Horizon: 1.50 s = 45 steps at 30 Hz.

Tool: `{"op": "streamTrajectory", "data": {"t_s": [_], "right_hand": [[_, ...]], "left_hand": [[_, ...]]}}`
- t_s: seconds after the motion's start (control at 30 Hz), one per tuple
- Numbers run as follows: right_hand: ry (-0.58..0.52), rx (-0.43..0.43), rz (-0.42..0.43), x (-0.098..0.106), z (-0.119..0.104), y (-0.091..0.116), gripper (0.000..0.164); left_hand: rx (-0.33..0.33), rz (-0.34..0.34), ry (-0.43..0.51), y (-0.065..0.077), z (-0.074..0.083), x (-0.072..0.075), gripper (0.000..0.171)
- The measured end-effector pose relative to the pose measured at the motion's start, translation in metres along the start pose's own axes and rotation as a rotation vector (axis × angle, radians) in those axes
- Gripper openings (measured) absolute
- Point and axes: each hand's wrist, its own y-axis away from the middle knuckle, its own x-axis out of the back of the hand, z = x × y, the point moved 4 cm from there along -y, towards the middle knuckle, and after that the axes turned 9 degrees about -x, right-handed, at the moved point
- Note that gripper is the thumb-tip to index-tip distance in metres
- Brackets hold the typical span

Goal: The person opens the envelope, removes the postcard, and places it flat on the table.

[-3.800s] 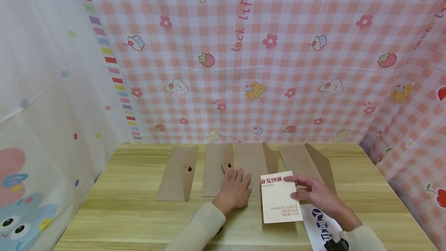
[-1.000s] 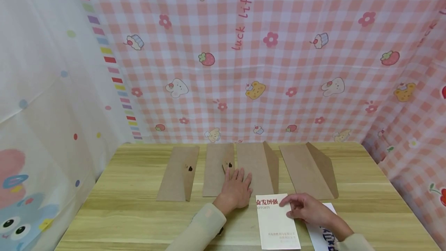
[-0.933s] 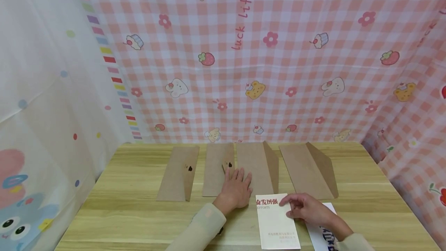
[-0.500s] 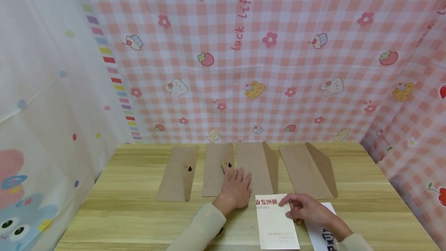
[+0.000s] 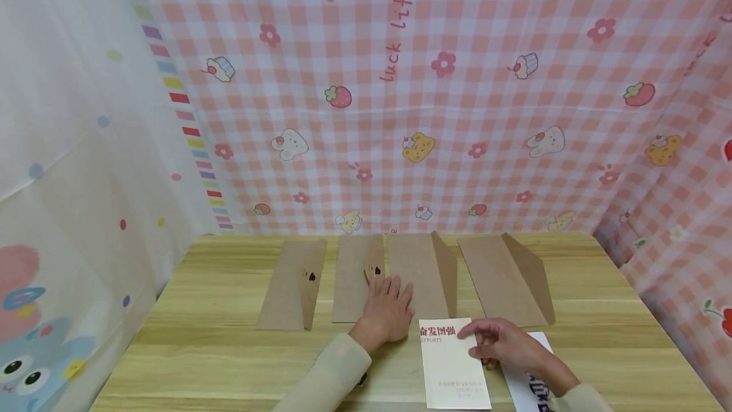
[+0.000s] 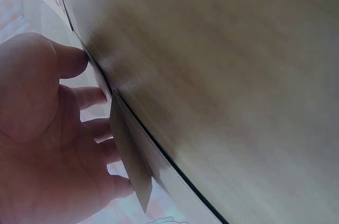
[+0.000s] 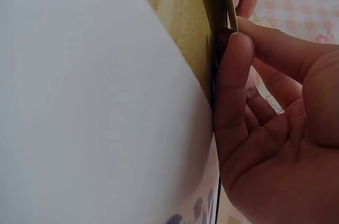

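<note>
A cream card (image 5: 454,364) with red Chinese characters and the word EFFORTS stands out near the table's front. My right hand (image 5: 503,343) pinches its right edge between thumb and fingers; the right wrist view shows the card's thin edge (image 7: 231,1) in that pinch. My left hand (image 5: 384,316) rests palm down with fingers spread, its fingertips over the second brown envelope (image 5: 350,285) and beside the third brown envelope (image 5: 414,275). In the left wrist view, a raised envelope flap (image 6: 130,155) lies by the fingers. A white sheet (image 5: 523,383) with dark blue lettering is partly hidden under my right hand.
Another brown envelope (image 5: 288,288) with a small dark mark lies at the left of the row. At its right end, one more envelope (image 5: 494,281) has its flap unfolded. Checked cloth (image 5: 366,113) hangs behind the wooden table (image 5: 189,348).
Since the oldest frame, my right hand has brought the card down toward the table's front, uncovering the rightmost envelope's lower part. My left hand stays put. Over the last second almost nothing moves.
</note>
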Motion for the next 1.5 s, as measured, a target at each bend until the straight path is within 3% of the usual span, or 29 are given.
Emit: {"op": "streamTrajectory", "data": {"t_s": [0.77, 1.5], "right_hand": [[0.152, 0.028, 0.058, -0.0006, -0.0043, -0.001, 0.043], [0.152, 0.002, 0.066, -0.0006, -0.0062, -0.0011, 0.041]], "left_hand": [[-0.004, 0.005, -0.009, 0.0002, 0.0, 0.0001, 0.054], [-0.004, 0.004, -0.014, 0.0009, -0.0001, 0.0002, 0.055]]}}
